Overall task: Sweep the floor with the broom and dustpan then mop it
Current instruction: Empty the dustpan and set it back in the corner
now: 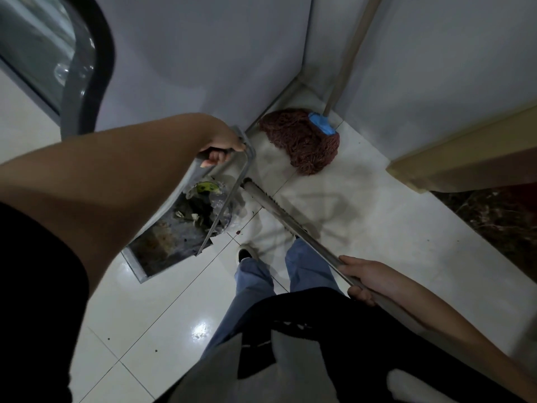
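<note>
Metal dustpan (168,242) full of litter, at nine o'clock from the feet, handle clamped in left hand (223,146) grip. Broom handle (290,222) at centre, right hand (369,280) grip wrapped round it. Reddish mop (302,141) at twelve o'clock, leaning in the wall corner on white tiled floor (377,228).

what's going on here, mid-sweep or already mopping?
Looks like the tail end of sweeping. The left hand grips the metal handle of a dustpan that already holds litter and dirt. The right hand holds a long metal pole, presumably the broom, though its head is not visible. The mop leans untouched in the wall corner, its reddish strands on the tile floor. Mopping has not started.
</note>
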A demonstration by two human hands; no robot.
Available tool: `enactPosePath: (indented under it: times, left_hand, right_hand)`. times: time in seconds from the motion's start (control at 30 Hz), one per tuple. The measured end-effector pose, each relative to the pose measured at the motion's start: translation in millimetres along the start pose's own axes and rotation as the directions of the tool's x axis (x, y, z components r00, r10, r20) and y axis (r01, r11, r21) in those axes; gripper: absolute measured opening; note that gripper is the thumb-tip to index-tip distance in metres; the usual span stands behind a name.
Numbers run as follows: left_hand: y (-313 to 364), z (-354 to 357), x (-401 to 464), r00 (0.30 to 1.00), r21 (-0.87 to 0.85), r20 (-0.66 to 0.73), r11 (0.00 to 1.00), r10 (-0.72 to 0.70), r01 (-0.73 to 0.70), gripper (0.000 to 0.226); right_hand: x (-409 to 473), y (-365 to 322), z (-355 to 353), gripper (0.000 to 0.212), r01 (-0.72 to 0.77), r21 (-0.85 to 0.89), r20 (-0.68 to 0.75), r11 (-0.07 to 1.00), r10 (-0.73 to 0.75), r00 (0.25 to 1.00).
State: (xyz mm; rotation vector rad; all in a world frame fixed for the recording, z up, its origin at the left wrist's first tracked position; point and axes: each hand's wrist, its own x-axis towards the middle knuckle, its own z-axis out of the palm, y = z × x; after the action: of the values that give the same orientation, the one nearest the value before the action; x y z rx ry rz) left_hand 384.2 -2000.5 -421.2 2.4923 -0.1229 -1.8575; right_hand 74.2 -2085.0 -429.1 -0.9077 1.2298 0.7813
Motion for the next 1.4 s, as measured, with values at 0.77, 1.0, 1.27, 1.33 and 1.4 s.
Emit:
enactPosePath:
  times: [0.77,1.0,1.27,1.33,1.4]
  left_hand:
    - [-37.8,29.3,-28.1,0.997,-0.275,-0.069,0.961,-0.046,0.026,0.052]
    - [-98.6,49.7,-54.8,0.974,-0.519,-0.193,0.855,-0.119,0.002,0.055]
    - [-196.2,134.5,-90.0,0.936,-0.745,-0.279,0.664,-0.213,-0.072,0.054]
    - [-211.6,165.2,-96.4,0.931,-0.79,-0.29,0.604,-0.221,-0.103,0.053]
    - [-226.6,198.3,-98.7,0.934,-0.821,-0.294,0.554,-0.202,-0.138,0.053]
  right_hand:
    - [-0.4,-27.8,-24.5,0.02,-0.013,-0.091,0.04,0.996,0.016,0.999]
    - [-11.2,-56.1,-35.0,0.037,-0.075,-0.224,0.019,0.972,0.081,0.997]
    - [-9.0,-36.5,-38.0,0.027,-0.034,-0.267,-0.003,0.963,0.034,0.999]
    - [-10.3,-24.6,-36.5,0.014,-0.032,-0.274,0.0,0.961,0.033,0.999]
    - [-9.7,-8.3,-38.1,0.02,-0.026,-0.307,-0.003,0.951,0.027,1.0]
